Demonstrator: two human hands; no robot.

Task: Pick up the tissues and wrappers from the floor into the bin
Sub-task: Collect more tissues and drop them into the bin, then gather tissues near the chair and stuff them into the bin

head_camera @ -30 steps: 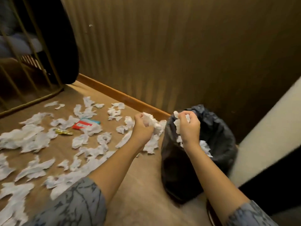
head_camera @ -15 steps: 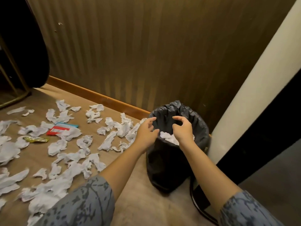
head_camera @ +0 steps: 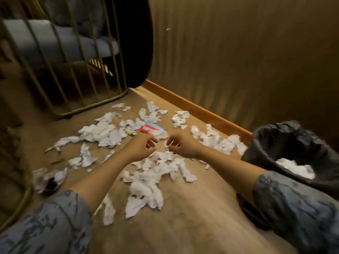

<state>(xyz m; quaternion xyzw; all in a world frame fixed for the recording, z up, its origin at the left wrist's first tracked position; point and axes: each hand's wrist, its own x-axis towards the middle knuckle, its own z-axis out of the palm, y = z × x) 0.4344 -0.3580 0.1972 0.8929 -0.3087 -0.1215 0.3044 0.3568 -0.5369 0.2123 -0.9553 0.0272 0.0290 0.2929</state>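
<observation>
Several crumpled white tissues (head_camera: pixel 146 182) lie scattered over the brown floor. A red and teal wrapper (head_camera: pixel 152 127) and a small yellow wrapper (head_camera: pixel 130 132) lie among them at the back. The black-lined bin (head_camera: pixel 286 143) stands at the right with white tissues (head_camera: pixel 295 168) inside. My left hand (head_camera: pixel 142 146) hovers above the tissues with curled, parted fingers and holds nothing. My right hand (head_camera: pixel 181 145) is beside it, fingers loosely apart, with a thin white shred at its fingertips; whether it is pinched I cannot tell.
A gold wire-frame chair (head_camera: pixel 77 70) with a grey cushion stands at the back left. A ribbed wall with a wooden skirting board (head_camera: pixel 198 109) runs behind the tissues. A dark crumpled wrapper (head_camera: pixel 49 180) lies at the left.
Both hands let their tissues go into the bin, then moved left and away from it to above the tissues on the floor. The view swung left.
</observation>
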